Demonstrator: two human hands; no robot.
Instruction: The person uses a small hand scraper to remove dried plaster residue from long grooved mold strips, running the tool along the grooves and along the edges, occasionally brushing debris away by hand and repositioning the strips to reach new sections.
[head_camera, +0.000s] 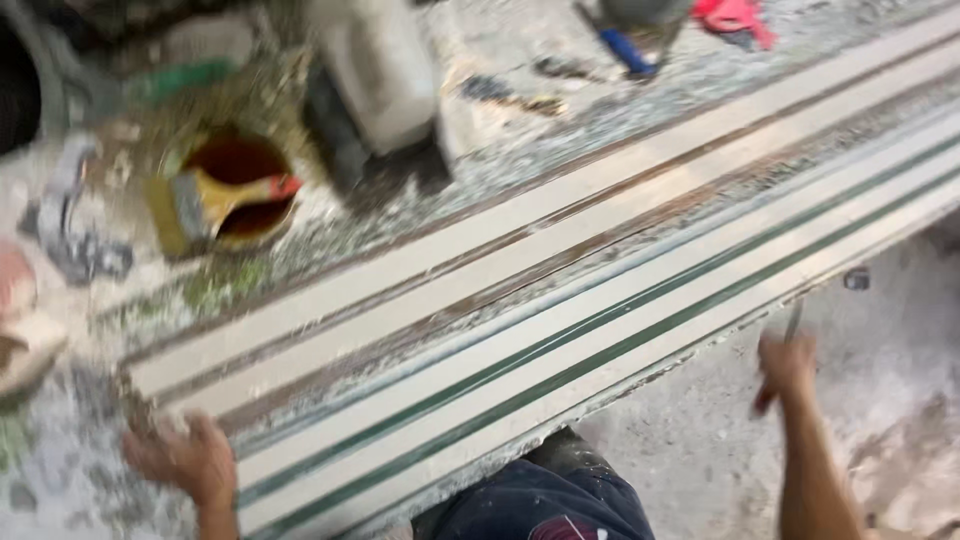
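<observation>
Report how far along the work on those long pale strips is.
Done, by the look of it: the long pale strips lie side by side on the bench, dark green lines between the near ones. In hand: the left hand rests at their near end; the right hand holds a thin tool below the bench edge, too blurred to name. Left: brown residue shows between the far strips; the brush sits in its tin.

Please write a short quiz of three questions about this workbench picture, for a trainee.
1. True or false: the left hand rests at the end of the long pale strips with green grooves.
2. What lies across the round tin of brown liquid? A) brush B) hammer C) spoon
3. Where is the right hand: above the strips or below their edge?

Key: 1 true. 2 A, a yellow-handled brush. 3 Below the edge, gripping a thin, blurred tool.
</observation>
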